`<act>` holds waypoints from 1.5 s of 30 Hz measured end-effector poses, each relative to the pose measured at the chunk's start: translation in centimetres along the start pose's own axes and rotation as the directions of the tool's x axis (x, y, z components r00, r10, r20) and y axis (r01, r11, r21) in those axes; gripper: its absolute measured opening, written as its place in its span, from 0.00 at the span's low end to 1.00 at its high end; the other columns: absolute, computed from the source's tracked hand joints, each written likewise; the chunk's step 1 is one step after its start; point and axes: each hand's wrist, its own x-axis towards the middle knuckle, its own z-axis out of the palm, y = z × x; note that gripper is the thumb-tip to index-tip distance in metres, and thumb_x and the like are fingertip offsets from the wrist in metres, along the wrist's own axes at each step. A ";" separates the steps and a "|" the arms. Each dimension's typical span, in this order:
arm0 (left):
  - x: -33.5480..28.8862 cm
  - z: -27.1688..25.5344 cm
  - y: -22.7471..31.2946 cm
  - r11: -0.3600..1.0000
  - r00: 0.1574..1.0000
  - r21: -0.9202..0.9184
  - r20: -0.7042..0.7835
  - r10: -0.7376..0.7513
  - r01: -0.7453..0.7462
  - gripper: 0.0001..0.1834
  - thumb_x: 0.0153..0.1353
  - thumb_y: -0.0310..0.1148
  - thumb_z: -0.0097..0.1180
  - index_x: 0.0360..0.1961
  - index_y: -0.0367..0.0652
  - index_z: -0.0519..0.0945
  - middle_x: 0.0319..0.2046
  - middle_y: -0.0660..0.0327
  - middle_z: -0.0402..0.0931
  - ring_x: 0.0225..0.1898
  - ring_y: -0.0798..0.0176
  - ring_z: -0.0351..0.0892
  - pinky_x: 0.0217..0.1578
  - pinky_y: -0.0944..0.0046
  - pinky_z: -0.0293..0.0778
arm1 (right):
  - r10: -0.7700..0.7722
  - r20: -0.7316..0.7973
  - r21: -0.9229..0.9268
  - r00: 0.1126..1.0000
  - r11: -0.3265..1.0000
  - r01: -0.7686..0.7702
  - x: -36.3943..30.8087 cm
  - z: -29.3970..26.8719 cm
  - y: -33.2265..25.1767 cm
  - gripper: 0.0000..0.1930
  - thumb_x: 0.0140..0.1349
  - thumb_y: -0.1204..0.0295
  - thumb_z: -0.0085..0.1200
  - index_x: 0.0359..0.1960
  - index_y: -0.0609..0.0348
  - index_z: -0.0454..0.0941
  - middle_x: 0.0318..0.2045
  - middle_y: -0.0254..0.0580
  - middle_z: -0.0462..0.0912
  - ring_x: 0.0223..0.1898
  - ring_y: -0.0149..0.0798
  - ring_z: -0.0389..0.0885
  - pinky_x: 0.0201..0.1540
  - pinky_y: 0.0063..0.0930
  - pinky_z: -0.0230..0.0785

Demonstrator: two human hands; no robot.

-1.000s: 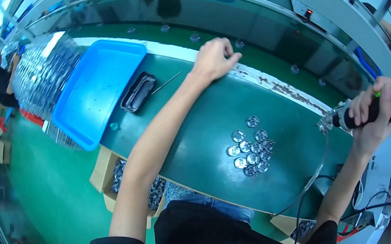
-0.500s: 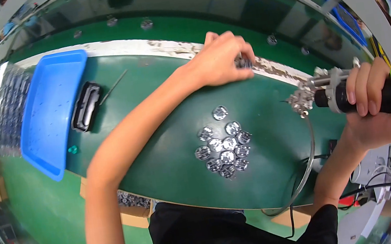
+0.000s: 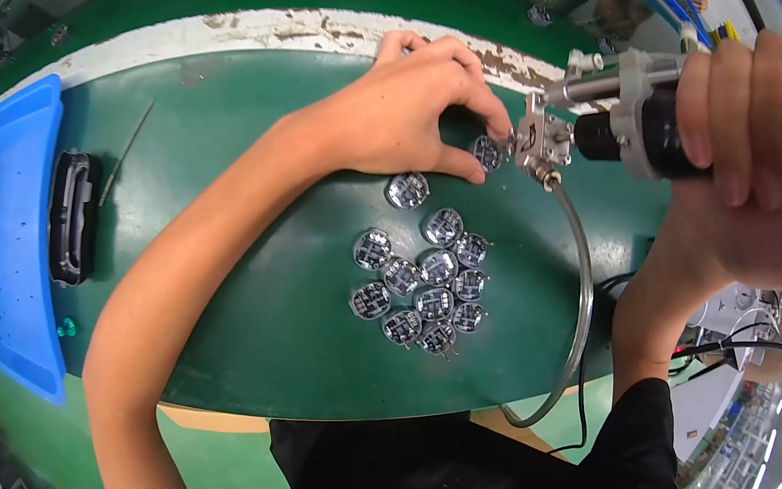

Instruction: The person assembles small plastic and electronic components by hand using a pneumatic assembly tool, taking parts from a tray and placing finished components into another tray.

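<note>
Your right hand (image 3: 743,177) grips a black cylindrical tool (image 3: 650,137) with a silver metal head (image 3: 542,139), its rear lost in darkness. Just left of the tool, your left hand (image 3: 413,108) pinches a round, shiny silver-and-black disc (image 3: 487,153), partly hidden by fingertips.

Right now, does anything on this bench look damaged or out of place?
The white ledge beyond the left hand looks damaged: its paint is chipped, with brown patches showing. Dark specks dot the blue tray; I can't tell whether they're dirt or scraps. Small teal pieces also lie beside it, outside any container.
</note>
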 end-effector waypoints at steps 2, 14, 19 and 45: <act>-0.1 0.0 -0.1 1.000 1.000 0.022 -0.016 -0.015 0.016 0.22 0.46 0.38 0.78 0.43 0.45 0.86 0.45 0.64 0.77 0.57 0.63 0.69 0.62 0.55 0.50 | 0.016 -0.004 -0.008 1.000 1.000 -0.016 0.7 2.5 1.4 0.16 0.69 0.56 0.49 0.44 0.56 0.69 0.17 0.24 0.65 0.20 0.24 0.67 0.31 0.21 0.63; 0.0 0.7 -0.2 1.000 0.999 -0.002 -0.038 -0.021 0.021 0.22 0.46 0.38 0.78 0.42 0.43 0.86 0.42 0.63 0.75 0.54 0.63 0.71 0.64 0.56 0.50 | -0.008 0.006 -0.018 1.000 1.000 0.009 -0.1 -0.7 1.6 0.12 0.67 0.59 0.50 0.39 0.53 0.72 0.18 0.23 0.66 0.22 0.23 0.67 0.33 0.22 0.62; -0.1 0.4 0.1 0.999 0.999 0.006 -0.022 -0.034 0.034 0.23 0.46 0.38 0.78 0.42 0.42 0.85 0.44 0.63 0.77 0.56 0.61 0.71 0.64 0.54 0.52 | -0.032 0.019 -0.013 0.999 0.999 0.032 -1.5 -6.1 -0.6 0.10 0.67 0.60 0.51 0.37 0.52 0.73 0.19 0.23 0.66 0.23 0.23 0.68 0.34 0.23 0.62; -0.3 0.2 -0.9 0.997 0.999 0.069 -0.041 -0.020 0.023 0.20 0.47 0.41 0.78 0.38 0.49 0.82 0.47 0.63 0.79 0.62 0.56 0.68 0.66 0.52 0.56 | 0.037 0.408 -0.177 0.912 0.983 0.040 0.2 -7.0 -3.6 0.14 0.65 0.59 0.63 0.29 0.51 0.74 0.23 0.26 0.75 0.28 0.20 0.75 0.37 0.19 0.63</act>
